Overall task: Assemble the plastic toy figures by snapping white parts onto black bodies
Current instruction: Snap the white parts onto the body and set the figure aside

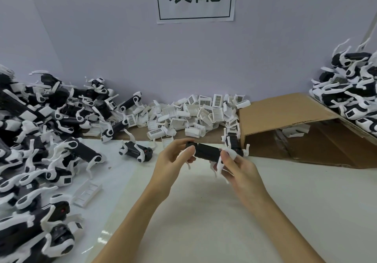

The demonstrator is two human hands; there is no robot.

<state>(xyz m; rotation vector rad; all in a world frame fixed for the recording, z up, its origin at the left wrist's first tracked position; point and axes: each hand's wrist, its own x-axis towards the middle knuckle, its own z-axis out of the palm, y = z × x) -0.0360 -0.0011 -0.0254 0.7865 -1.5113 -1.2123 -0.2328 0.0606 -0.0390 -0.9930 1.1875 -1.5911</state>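
Observation:
A black toy body (pixel 207 151) hangs above the table's middle, held lengthwise between both hands. My left hand (pixel 173 157) grips its left end with curled fingers and thumb. My right hand (pixel 237 169) pinches the right end, where white leg pieces (pixel 220 163) are attached and dangle downward. Parts of the body's underside are hidden by my fingers.
A big heap of black-and-white figures (pixel 36 140) fills the left side. Loose white parts (pixel 191 113) are piled at the back wall. A tipped cardboard box (pixel 295 128) lies at right, with more figures (pixel 350 91) stacked behind it. One figure (pixel 135 151) lies near centre.

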